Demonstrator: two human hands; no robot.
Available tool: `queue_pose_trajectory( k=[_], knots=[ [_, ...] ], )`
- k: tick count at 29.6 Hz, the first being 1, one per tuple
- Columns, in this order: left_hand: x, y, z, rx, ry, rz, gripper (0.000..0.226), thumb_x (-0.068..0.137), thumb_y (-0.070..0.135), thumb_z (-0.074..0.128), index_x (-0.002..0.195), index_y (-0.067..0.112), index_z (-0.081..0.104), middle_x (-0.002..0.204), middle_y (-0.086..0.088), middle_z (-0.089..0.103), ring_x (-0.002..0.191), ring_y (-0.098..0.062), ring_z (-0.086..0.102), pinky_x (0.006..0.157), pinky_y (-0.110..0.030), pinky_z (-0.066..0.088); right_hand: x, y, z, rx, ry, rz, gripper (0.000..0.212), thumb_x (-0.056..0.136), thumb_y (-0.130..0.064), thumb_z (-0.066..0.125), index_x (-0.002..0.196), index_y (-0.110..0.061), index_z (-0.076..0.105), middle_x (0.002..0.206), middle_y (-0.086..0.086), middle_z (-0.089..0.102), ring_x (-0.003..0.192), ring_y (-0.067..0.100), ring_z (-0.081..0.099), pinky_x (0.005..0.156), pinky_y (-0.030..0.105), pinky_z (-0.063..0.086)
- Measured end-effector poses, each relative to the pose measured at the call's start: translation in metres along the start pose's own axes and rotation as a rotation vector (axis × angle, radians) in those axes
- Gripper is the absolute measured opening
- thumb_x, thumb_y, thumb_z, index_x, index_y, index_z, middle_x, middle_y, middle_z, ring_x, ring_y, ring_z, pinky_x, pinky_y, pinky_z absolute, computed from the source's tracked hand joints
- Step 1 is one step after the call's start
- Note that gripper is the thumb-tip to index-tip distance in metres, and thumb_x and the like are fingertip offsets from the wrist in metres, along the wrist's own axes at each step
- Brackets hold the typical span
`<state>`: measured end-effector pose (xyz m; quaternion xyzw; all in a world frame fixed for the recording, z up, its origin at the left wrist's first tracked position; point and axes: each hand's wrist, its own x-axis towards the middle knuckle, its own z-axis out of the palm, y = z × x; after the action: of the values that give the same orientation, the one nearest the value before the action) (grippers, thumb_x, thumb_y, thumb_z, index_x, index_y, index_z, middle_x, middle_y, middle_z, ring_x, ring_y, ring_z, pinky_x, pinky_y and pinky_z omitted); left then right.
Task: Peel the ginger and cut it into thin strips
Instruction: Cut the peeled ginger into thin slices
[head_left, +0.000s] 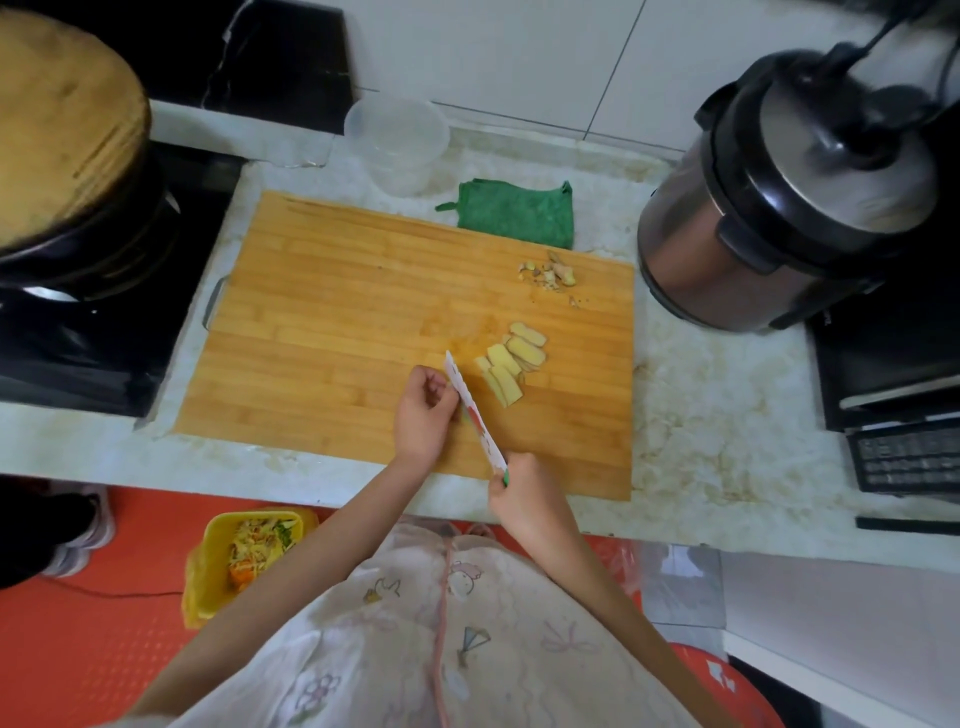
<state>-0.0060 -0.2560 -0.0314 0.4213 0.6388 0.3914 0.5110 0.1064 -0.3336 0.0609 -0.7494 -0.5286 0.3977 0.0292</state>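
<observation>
Scraps (260, 543) fill the yellow bin (208, 569) on the floor; our right hand (519, 493) grips the knife (475, 415) by its handle, our left hand (423, 415) pinches the blade; ginger slices (511, 366) lie on the board (332, 312) just right of the blade, roughly parallel, nearer our left; peelings (550, 273) beyond; clear tub (397, 140) apparently empty.

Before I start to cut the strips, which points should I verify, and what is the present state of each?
1. Ginger peeled: ok. The ginger slices look pale yellow; the peel scraps lie apart, at the board's far right.
2. Ginger sliced: ok. The flat slices overlap; no strips yet.
3. Knife held: ok. The right hand grips the handle of the knife.
4. Left hand away from the blade: not ok. Its fingers are at the blade's side.
5. Slices under the blade: not ok. They lie right of it.
6. Room on the cutting board: ok.
</observation>
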Motion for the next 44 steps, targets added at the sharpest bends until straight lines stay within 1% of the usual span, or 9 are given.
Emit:
queue_pose_trajectory(
  k=[5, 10, 15, 21, 26, 31, 36, 40, 44],
  knots=[
    [0.001, -0.001, 0.001, -0.038, 0.000, 0.027, 0.009, 0.076, 0.020, 0.058, 0.075, 0.022, 0.050, 0.071, 0.004, 0.051, 0.067, -0.023, 0.052, 0.069, -0.044, 0.046, 0.001, -0.001, -0.004, -0.039, -0.026, 0.039, 0.020, 0.095, -0.012, 0.044, 0.075, -0.007, 0.045, 0.061, -0.002, 0.040, 0.052, 0.010, 0.039, 0.042, 0.019, 0.023],
    [0.003, -0.002, 0.002, -0.029, 0.007, 0.017, 0.008, 0.072, 0.026, 0.059, 0.075, 0.024, 0.051, 0.070, 0.006, 0.052, 0.068, -0.020, 0.052, 0.069, -0.044, 0.047, 0.006, -0.006, -0.007, -0.027, -0.038, 0.056, 0.019, 0.094, -0.012, 0.045, 0.100, 0.000, 0.059, 0.082, 0.010, 0.059, 0.068, 0.024, 0.052, 0.055, 0.024, 0.032],
    [0.001, -0.003, 0.002, -0.051, 0.029, 0.020, 0.020, 0.065, 0.040, 0.058, 0.075, 0.024, 0.052, 0.066, 0.009, 0.051, 0.065, -0.013, 0.049, 0.066, -0.037, 0.044, 0.016, -0.010, -0.008, 0.022, -0.051, 0.064, 0.021, 0.093, -0.013, 0.044, 0.101, 0.000, 0.058, 0.077, 0.010, 0.056, 0.053, 0.023, 0.048, 0.048, 0.026, 0.036],
    [0.001, -0.004, 0.001, -0.055, 0.028, 0.019, 0.014, 0.078, 0.013, 0.061, 0.074, 0.022, 0.051, 0.067, 0.008, 0.050, 0.064, -0.013, 0.047, 0.066, -0.034, 0.042, 0.006, -0.001, -0.008, -0.064, -0.056, 0.044, 0.021, 0.093, -0.014, 0.045, 0.100, -0.001, 0.060, 0.075, 0.006, 0.053, 0.064, 0.023, 0.046, 0.053, 0.026, 0.030],
    [0.001, -0.001, 0.003, -0.055, 0.028, 0.017, 0.016, 0.078, 0.011, 0.062, 0.074, 0.021, 0.051, 0.068, 0.008, 0.050, 0.061, -0.007, 0.045, 0.063, -0.029, 0.040, 0.015, -0.014, -0.014, -0.045, -0.061, 0.033, 0.016, 0.093, -0.012, 0.044, 0.096, -0.003, 0.057, 0.063, 0.001, 0.046, 0.048, 0.016, 0.043, 0.041, 0.025, 0.029],
    [-0.003, -0.007, 0.003, 0.002, -0.004, 0.027, 0.025, 0.082, 0.003, 0.062, 0.072, 0.022, 0.051, 0.065, 0.008, 0.050, 0.060, -0.009, 0.043, 0.061, -0.028, 0.037, 0.011, -0.010, -0.016, -0.065, -0.089, 0.046, 0.018, 0.094, -0.013, 0.044, 0.099, -0.001, 0.056, 0.062, 0.001, 0.045, 0.048, 0.018, 0.044, 0.041, 0.025, 0.031],
    [-0.006, -0.007, 0.002, -0.002, -0.038, 0.025, 0.011, 0.077, 0.022, 0.063, 0.073, 0.023, 0.052, 0.068, 0.005, 0.053, 0.065, -0.017, 0.049, 0.065, -0.036, 0.044, 0.010, -0.008, -0.012, -0.039, -0.073, 0.060, 0.022, 0.094, -0.014, 0.045, 0.106, 0.000, 0.058, 0.076, 0.007, 0.055, 0.055, 0.021, 0.051, 0.045, 0.025, 0.032],
    [-0.002, -0.009, -0.001, -0.030, -0.026, 0.033, 0.009, 0.074, 0.029, 0.059, 0.074, 0.022, 0.053, 0.068, 0.004, 0.053, 0.067, -0.018, 0.048, 0.071, -0.049, 0.051, 0.007, -0.010, -0.005, -0.030, -0.046, 0.037, 0.021, 0.094, -0.011, 0.046, 0.099, 0.004, 0.059, 0.095, 0.019, 0.064, 0.088, 0.034, 0.061, 0.059, 0.025, 0.030],
    [-0.001, -0.011, -0.003, -0.040, -0.038, 0.021, 0.015, 0.071, 0.036, 0.060, 0.075, 0.022, 0.053, 0.068, 0.005, 0.052, 0.067, -0.016, 0.048, 0.073, -0.053, 0.051, 0.010, -0.018, -0.002, -0.002, -0.043, 0.037, 0.011, 0.093, -0.009, 0.046, 0.086, -0.006, 0.053, 0.073, 0.008, 0.054, 0.073, 0.029, 0.052, 0.057, 0.026, 0.027]
  ],
)
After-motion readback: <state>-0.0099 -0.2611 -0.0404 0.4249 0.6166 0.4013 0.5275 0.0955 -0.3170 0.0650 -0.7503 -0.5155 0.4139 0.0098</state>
